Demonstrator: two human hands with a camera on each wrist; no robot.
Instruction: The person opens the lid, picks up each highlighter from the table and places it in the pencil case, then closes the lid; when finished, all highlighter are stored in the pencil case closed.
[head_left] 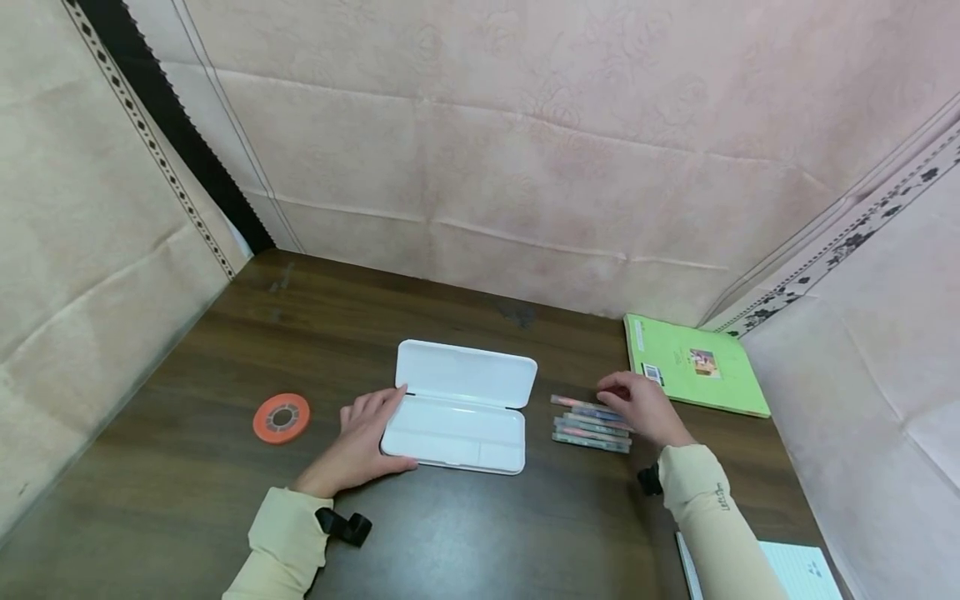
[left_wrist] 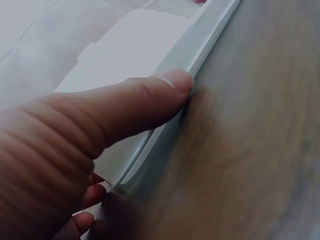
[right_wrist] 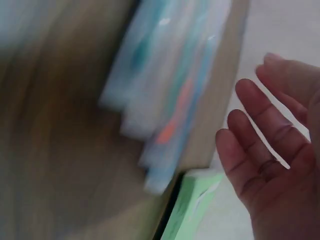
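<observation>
A white plastic pencil case (head_left: pixel 457 429) lies with its lid (head_left: pixel 467 372) raised at the back; no pens show inside. My left hand (head_left: pixel 365 440) grips its left end, the thumb (left_wrist: pixel 145 97) along the front edge and the fingers toward the hinge. To the right of the case, several clear-barrelled pens (head_left: pixel 591 435) lie side by side, with coloured parts showing through, blurred in the right wrist view. Over their right ends hovers my right hand (head_left: pixel 641 406). Its fingers (right_wrist: pixel 245 157) are loosely bent and hold nothing.
An orange ring-shaped roll (head_left: pixel 282 418) is left of the case. At the back right lies a green book (head_left: pixel 693 362). A lined pad (head_left: pixel 802 571) sits at the near right, partly under the right sleeve. Pale cloth (head_left: pixel 480 167) hangs around the wooden table (head_left: pixel 337 317).
</observation>
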